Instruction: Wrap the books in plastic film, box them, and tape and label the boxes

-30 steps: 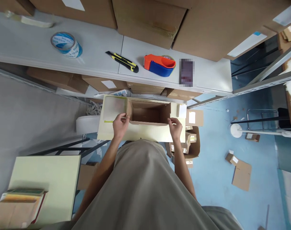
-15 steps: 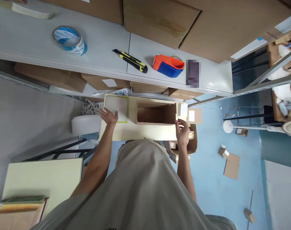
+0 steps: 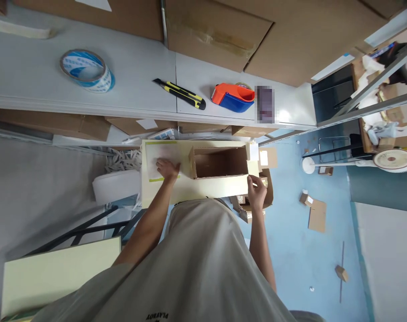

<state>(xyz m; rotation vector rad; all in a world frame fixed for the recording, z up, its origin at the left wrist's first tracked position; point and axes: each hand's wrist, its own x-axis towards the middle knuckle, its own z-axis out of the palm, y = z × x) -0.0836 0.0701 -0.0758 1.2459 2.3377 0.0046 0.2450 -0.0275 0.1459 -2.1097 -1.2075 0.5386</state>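
An open cardboard box (image 3: 220,162) lies on the narrow cream table (image 3: 183,193), its dark inside showing. To its left is a flat whitish packet with yellow-green edges (image 3: 154,154). My left hand (image 3: 168,169) rests over the packet's right part, fingers apart and holding nothing. My right hand (image 3: 256,190) is beside the box's lower right corner, thumb and fingers pressed together at the edge of a small pale yellow piece (image 3: 253,167). White labels or slips (image 3: 253,151) lie just above that piece.
On the grey shelf (image 3: 129,96) ahead are a blue-and-white tape roll (image 3: 87,71), a yellow-black cutter (image 3: 179,94) and an orange-blue tape dispenser (image 3: 233,97). A carton with small boxes (image 3: 267,197) stands below the table's right end. Large cartons (image 3: 216,33) fill the shelf's back.
My left hand has moved right and down onto the packet. A pale yellow piece now shows above my right hand, whose fingers have closed together. The whole view has shifted slightly.
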